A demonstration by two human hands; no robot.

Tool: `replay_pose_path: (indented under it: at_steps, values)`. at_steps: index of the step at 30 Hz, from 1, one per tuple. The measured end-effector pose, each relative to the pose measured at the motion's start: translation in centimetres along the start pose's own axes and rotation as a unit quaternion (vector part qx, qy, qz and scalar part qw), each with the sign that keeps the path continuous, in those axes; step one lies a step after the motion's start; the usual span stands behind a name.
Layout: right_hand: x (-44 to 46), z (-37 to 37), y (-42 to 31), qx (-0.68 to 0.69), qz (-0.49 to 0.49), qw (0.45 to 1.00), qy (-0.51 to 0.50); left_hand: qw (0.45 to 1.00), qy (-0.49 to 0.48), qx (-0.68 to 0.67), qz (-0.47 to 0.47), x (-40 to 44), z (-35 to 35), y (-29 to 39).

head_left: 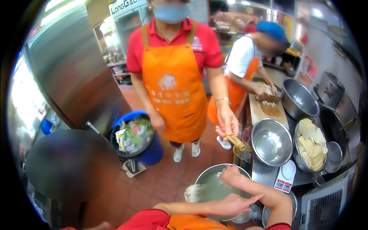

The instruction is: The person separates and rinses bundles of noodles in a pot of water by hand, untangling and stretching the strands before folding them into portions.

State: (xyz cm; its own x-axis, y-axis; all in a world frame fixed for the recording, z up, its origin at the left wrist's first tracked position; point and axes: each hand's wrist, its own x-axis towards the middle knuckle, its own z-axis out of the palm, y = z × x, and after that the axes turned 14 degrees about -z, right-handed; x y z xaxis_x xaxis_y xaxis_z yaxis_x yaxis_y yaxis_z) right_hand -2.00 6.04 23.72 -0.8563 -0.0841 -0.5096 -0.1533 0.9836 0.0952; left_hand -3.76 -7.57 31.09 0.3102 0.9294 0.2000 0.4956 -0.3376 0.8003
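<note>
My left hand (232, 205) reaches across the near side of a large metal basin (207, 172) of cloudy liquid. Its index finger is stretched out to the right towards my right forearm, and it holds nothing. Over the basin's far right part is my right hand (230, 175), its fingers curled in; what they hold, if anything, is too small to make out. A pale, blurred bundle (194, 193) lies at the basin's left rim. Above the basin, a co-worker's hand (227, 120) holds out a tan cylindrical object (235, 142).
A co-worker in an orange apron (172, 103) stands ahead. Another person chops white pieces on a board (278, 111). At right are metal bowls (271, 142), pale blocks (312, 147) and a scale (285, 176). A blue waste bin (149, 151) stands left; a dark blurred round shape is nearer.
</note>
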Motion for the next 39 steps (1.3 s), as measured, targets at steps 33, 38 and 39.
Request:
replay_pose_path:
  at_steps: [33,38,39]
  values:
    - [-3.2,3.5,-0.1,0.114,0.075,0.985,0.104,0.945,-0.15,-0.179,-0.227,-1.2,-2.2,-3.1]
    - [-8.2,10.5,-0.8,0.455,0.192,0.837,0.236,0.917,-0.065,-0.19,-0.345,-4.5,-3.8,-6.2]
    - [-8.5,11.9,-1.0,0.499,0.204,0.803,0.255,0.906,-0.054,-0.204,-0.368,-5.4,-4.2,-7.5]
